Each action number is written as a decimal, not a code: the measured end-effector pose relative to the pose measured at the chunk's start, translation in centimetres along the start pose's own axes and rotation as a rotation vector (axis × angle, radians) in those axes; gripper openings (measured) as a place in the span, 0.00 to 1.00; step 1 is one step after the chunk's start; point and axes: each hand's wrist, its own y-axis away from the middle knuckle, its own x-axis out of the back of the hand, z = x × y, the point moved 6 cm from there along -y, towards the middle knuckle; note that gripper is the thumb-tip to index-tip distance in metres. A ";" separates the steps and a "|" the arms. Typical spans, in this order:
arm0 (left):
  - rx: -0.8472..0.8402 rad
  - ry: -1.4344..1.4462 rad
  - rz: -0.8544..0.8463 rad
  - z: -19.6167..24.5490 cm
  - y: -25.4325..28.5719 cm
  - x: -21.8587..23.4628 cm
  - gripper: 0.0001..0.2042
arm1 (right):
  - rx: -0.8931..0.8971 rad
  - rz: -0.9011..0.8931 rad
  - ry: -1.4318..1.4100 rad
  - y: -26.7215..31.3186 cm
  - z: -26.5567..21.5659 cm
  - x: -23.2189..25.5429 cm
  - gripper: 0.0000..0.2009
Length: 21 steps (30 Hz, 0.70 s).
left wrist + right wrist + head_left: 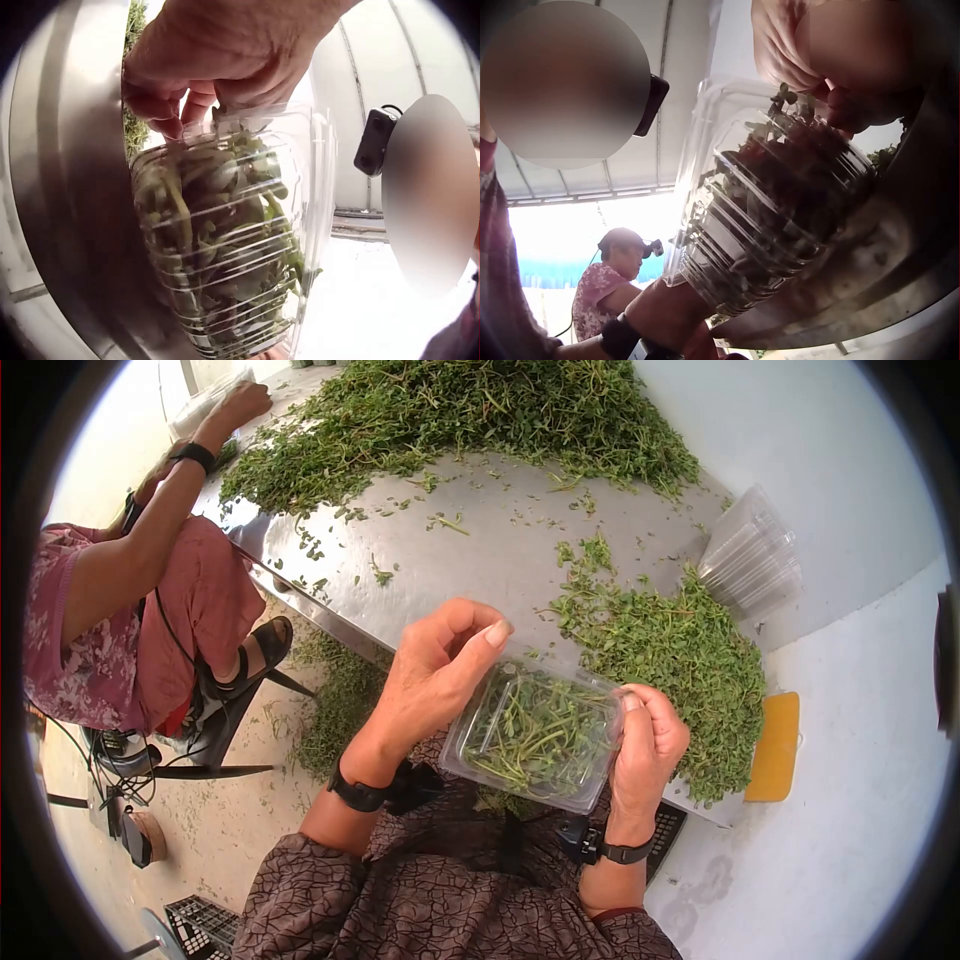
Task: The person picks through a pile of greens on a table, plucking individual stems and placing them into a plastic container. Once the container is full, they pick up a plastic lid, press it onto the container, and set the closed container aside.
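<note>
A clear plastic clamshell box (pixel 575 800) with its lid down, filled with green leafy sprigs (pixel 535 735), is held tilted in front of the person's chest. My right hand (pixel 647 750) grips its right end, thumb on top at the rim. At the far left corner, the thumb and curled fingers of my left hand (pixel 430 670) pinch at the edge. In the left wrist view, that hand's fingertips (pixel 171 126) overlap the box's rim. Leaves press against the ribbed wall, and a few poke out near the lid seam in the right wrist view.
A metal table (pixel 440 560) carries a large heap of greens (pixel 480 410) at the back and a smaller pile (pixel 670 670) at right. Nested clear boxes (pixel 750 555) stand by the wall, near a yellow board (pixel 775 745). Another person (pixel 130 600) sits at left.
</note>
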 end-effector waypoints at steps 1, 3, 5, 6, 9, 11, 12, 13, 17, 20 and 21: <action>-0.129 -0.115 -0.010 0.8 0.1 0.2 0.11 | 0.000 0.002 -0.002 0.0 0.0 0.0 0.06; -0.256 -0.229 -0.021 1.7 0.1 0.2 0.11 | -0.003 0.004 -0.004 0.1 0.0 0.0 0.06; -0.301 -0.192 -0.122 2.1 0.0 -0.4 0.11 | 0.014 -0.016 0.019 0.2 -0.3 -0.1 0.06; -0.301 -0.192 -0.121 2.0 -0.1 -0.3 0.11 | 0.014 -0.017 0.020 0.2 -0.3 -0.1 0.06; -0.208 -0.177 -0.156 1.0 -0.5 -0.8 0.12 | 0.037 -0.017 0.052 0.3 -0.5 -0.3 0.06; -0.257 -0.047 -0.078 1.0 -0.5 -0.5 0.12 | 0.028 -0.002 0.020 0.3 -0.4 -0.2 0.06; -0.256 -0.047 -0.078 0.8 -0.6 -0.4 0.12 | 0.027 -0.002 0.020 0.3 -0.4 -0.3 0.06; -0.237 -0.067 -0.116 0.4 -0.7 -0.3 0.12 | 0.035 0.000 0.020 0.3 -0.4 -0.3 0.06; -0.214 0.065 -0.235 0.6 -0.9 -0.8 0.13 | 0.030 -0.004 0.034 0.3 -0.3 -0.5 0.06; -0.175 0.037 -0.285 0.8 -1.0 -1.0 0.15 | 0.048 0.019 0.017 0.3 -0.2 -0.5 0.06; -0.174 0.037 -0.287 0.7 -1.2 -1.0 0.15 | 0.047 0.021 0.018 0.3 -0.3 -0.5 0.06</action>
